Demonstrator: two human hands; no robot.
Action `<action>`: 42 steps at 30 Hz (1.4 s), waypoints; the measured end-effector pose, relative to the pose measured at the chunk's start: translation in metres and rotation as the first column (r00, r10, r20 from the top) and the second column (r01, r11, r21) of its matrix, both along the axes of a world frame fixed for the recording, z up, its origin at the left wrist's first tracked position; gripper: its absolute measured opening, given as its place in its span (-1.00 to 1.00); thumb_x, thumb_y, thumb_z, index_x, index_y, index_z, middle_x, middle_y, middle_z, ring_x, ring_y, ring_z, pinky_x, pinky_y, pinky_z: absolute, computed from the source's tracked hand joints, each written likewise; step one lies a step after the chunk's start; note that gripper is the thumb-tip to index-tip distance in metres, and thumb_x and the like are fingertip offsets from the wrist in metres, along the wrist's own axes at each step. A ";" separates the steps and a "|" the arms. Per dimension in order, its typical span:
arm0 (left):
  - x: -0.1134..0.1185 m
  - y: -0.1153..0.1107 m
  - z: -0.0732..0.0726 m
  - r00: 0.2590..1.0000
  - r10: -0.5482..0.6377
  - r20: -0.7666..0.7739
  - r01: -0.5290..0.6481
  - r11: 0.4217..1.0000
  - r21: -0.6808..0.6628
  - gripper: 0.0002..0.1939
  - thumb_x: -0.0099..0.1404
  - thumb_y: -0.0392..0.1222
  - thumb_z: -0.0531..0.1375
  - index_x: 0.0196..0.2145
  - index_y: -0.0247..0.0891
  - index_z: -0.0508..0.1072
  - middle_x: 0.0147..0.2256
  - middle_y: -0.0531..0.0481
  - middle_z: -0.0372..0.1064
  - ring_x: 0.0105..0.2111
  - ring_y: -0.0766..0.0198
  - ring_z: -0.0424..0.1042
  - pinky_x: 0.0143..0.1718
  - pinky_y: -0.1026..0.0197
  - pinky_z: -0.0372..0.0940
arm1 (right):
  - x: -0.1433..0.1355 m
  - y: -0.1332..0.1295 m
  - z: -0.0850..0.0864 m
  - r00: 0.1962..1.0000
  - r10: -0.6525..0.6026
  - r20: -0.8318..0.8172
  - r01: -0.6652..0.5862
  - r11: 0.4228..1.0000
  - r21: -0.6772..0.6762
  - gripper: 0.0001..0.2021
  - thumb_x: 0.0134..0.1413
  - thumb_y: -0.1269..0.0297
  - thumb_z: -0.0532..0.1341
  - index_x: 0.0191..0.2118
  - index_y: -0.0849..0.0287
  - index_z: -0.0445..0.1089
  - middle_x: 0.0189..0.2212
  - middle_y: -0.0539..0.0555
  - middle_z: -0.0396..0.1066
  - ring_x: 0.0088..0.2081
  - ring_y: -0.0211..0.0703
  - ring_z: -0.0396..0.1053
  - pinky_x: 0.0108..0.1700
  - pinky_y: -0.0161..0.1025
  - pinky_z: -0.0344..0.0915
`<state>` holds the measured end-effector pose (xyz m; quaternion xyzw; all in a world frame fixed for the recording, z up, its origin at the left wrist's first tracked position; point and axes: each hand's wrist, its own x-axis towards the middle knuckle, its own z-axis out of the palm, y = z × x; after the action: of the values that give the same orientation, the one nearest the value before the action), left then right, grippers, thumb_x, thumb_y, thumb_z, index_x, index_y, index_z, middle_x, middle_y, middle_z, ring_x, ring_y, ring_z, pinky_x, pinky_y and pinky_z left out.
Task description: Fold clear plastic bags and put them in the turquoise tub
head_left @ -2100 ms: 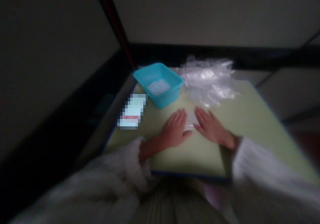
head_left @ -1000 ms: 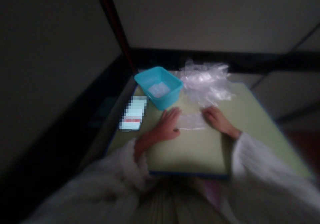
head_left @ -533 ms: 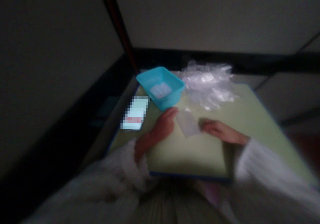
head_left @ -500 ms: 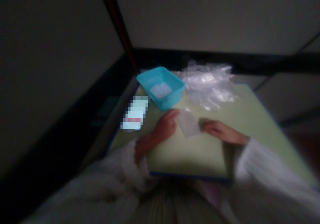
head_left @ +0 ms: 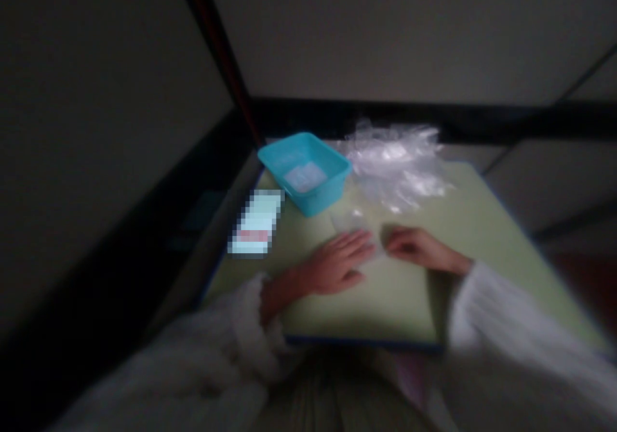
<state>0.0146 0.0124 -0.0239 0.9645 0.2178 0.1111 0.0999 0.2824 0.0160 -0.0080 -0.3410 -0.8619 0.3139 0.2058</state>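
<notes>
My left hand [head_left: 337,263] lies flat with its fingers stretched out over a small clear plastic bag [head_left: 349,220] on the yellow-green table [head_left: 371,310]. The hand covers much of the bag; its far end shows above the fingers. Just right of the bag, my right hand [head_left: 412,247] rests with its fingers curled together near the bag's right edge. Whether those fingers pinch anything is too blurred to tell.
A turquoise basket [head_left: 322,202] with clear plastic bags [head_left: 305,177] inside stands at the back left. Beside it on the right lies a heap of clear plastic bags [head_left: 400,162]. A pixelated phone-like screen [head_left: 258,222] is at the left edge.
My left hand has moved right and toward me, from the bag's upper left corner onto the bag, and its fingers have spread flat. My right hand has stayed near the bag's right edge.
</notes>
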 end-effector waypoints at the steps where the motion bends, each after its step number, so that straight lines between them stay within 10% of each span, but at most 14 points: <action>1: -0.001 0.001 0.001 0.999 -0.039 -0.019 0.039 0.999 -0.001 -0.41 0.35 -0.02 0.01 0.27 -0.26 0.03 0.31 -0.15 -0.17 0.31 0.10 -0.22 0.28 -0.01 -0.19 | 0.001 0.000 0.000 0.999 0.035 -0.011 -0.034 0.999 0.015 -0.67 0.21 0.09 0.09 -0.36 0.19 0.48 -0.41 0.10 0.39 -0.37 -0.17 0.35 -0.31 -0.21 0.29; 19: 0.001 0.000 -0.007 0.999 -0.012 -0.046 0.014 0.999 0.036 -0.36 0.36 0.10 -0.04 0.29 -0.22 -0.04 0.32 -0.14 -0.23 0.31 0.03 -0.24 0.27 -0.04 -0.24 | 0.002 -0.006 0.007 0.991 0.104 0.082 -0.126 0.934 0.333 -0.79 0.23 0.34 0.07 -0.18 0.22 0.46 -0.48 0.07 0.33 -0.40 -0.18 0.28 -0.33 -0.22 0.22; 42: -0.007 0.005 -0.005 0.998 -0.065 -0.021 0.065 0.998 0.021 -0.29 0.32 0.16 0.00 0.30 -0.22 -0.06 0.32 -0.19 -0.29 0.32 0.01 -0.29 0.27 -0.06 -0.23 | 0.003 -0.001 0.002 0.969 0.112 0.221 -0.180 0.931 0.318 -0.76 0.23 0.27 0.07 -0.23 0.20 0.47 -0.47 0.09 0.33 -0.37 -0.15 0.31 -0.30 -0.20 0.26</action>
<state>0.0079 0.0176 -0.0288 0.9732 0.1860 0.1006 0.0908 0.2850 0.0153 -0.0057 -0.2654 -0.9419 0.1414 0.1496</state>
